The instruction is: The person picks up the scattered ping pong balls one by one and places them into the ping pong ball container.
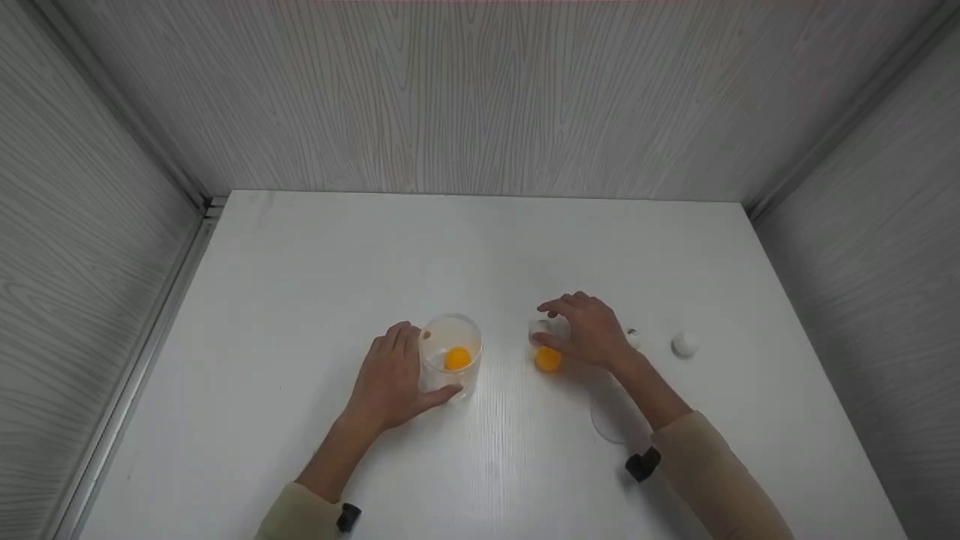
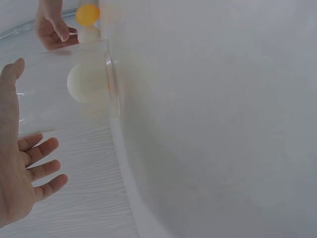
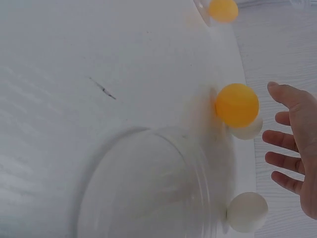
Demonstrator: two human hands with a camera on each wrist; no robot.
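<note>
A clear glass cup stands on the white table with an orange ball inside it. My left hand lies against the cup's left side, thumb at its base. In the left wrist view the left hand's fingers are straight and spread beside the cup. My right hand hovers with loosely spread fingers over a white ball and a second orange ball. In the right wrist view its fingers stay apart from that orange ball.
Another white ball lies to the right of my right hand. A second clear cup sits by my right forearm and fills the foreground of the right wrist view. Grey wood-grain walls enclose the table on three sides.
</note>
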